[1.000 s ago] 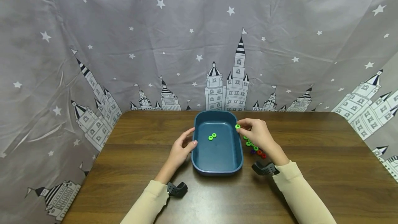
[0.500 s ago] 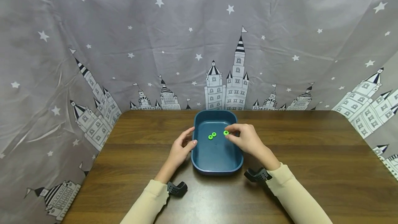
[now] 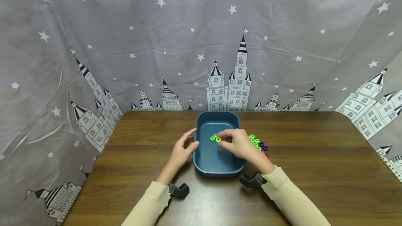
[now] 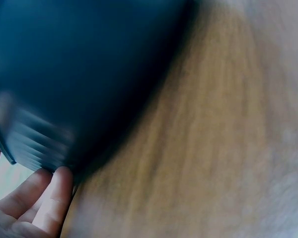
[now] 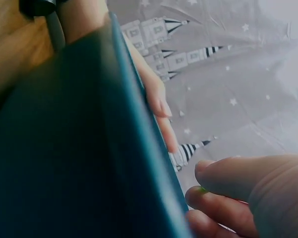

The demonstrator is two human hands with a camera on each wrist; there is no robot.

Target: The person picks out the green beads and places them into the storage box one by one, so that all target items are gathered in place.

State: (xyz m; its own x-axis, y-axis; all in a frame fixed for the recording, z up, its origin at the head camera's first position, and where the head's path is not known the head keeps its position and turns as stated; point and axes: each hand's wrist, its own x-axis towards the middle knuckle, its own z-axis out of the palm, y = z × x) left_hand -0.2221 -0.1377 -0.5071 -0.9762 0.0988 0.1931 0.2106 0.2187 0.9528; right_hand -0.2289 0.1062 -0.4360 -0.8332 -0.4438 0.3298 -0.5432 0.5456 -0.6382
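Observation:
A dark blue rectangular tray point(image 3: 219, 174) stands on the wooden table, tilted neither way. Over its inside, my right hand point(image 3: 240, 145) pinches a small green ring point(image 3: 218, 141) between thumb and fingers; a sliver of that green ring point(image 5: 202, 190) shows in the right wrist view. Close beside it, two more green rings point(image 3: 212, 140) lie on the tray's floor, one partly covered. My left hand point(image 3: 182, 150) rests against the tray's left side with relaxed fingers. In the left wrist view its fingertips point(image 4: 62, 178) touch the outer wall.
Right of the tray lies a cluster of green rings point(image 3: 257, 141) with purple rings point(image 3: 265, 148) and a red ring point(image 3: 267, 156), partly hidden by my right hand. A grey curtain point(image 3: 201, 44) with castles hangs behind the wooden table point(image 3: 314, 156).
My right hand has carried the green ring leftward from above the tray's right rim to beside the two green rings inside. The left hand stays in place.

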